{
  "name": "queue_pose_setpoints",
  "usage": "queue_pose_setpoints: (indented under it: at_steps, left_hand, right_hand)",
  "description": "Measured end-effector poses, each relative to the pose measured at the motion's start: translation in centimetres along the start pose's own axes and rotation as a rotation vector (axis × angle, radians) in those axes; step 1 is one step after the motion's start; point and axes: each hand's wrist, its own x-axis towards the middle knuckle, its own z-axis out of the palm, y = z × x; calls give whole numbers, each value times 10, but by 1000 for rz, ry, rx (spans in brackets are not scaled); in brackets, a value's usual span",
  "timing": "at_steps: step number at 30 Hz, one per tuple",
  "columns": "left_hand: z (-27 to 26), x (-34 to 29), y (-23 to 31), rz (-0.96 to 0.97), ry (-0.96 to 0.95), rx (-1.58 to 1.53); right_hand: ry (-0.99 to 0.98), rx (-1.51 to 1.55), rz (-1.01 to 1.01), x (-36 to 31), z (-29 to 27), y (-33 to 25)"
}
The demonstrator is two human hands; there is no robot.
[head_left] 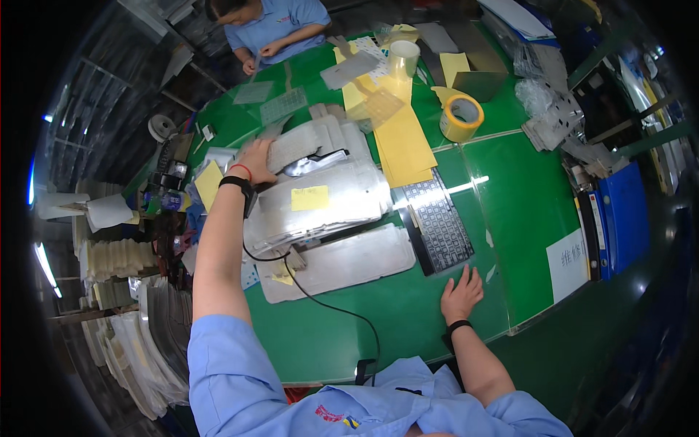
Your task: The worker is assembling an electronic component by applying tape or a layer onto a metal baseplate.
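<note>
The left hand (255,162) touched the left edge of the stack of metal plates (353,195), though whether it was clamped on them I could not tell; the stack spread to that hand's right, a yellow note (310,197) (a small one) on top; the right hand (461,293), fingers apart, was at the green counter (331,335), the keyboard (444,227) just beyond its fingertips

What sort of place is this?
Probably a factory workshop: a big green-topped table carries stacked silvery sheets and a yellow tape roll, and a co-worker in a similar light-blue shirt works at the far edge.
</note>
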Motion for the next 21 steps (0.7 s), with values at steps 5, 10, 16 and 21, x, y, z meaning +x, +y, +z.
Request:
queue_pose_setpoints:
  at_steps: [5,10,16,21]
  left_hand:
    - [-11,-4,-14,-13,15,81]
    - [-34,-25,-13,-67,5,92]
    - [-71,-116,52,146,706,-373]
    - [-41,-259,212,130,886,-657]
  right_hand:
    - [5,8,-8,0,0,-2]
    - [23,50,-16,-3,3,0]
    - [-2,438,-127,-10,-14,41]
    - [-136,1002,-161,-54,-68,128]
